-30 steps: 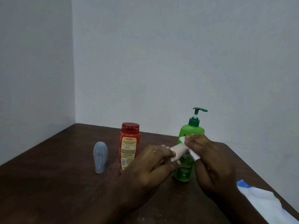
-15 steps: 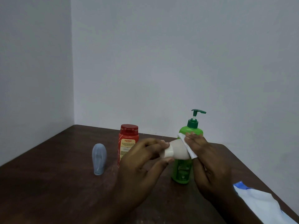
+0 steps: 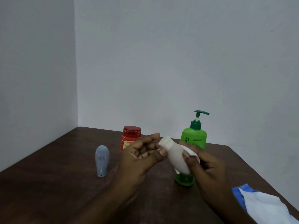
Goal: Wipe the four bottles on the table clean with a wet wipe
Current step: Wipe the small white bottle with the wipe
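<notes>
Centre of frame: my left hand [image 3: 142, 156] pinches the neck of the white bottle [image 3: 175, 155], held tilted above the table [image 3: 48, 183]. My right hand [image 3: 208, 168] curls the wet wipe [image 3: 190, 151] round its body. Best practice, I judge: turn the bottle by the neck, sliding the wipe towards the base.

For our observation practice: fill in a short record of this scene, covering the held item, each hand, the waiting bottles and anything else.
Held: white bottle, tilted, off the table
Left hand: pinches its neck
Right hand: holds wet wipe on its body
Standing: green pump bottle, red bottle, grey bottle
Also: wipe pack, near right edge
</notes>
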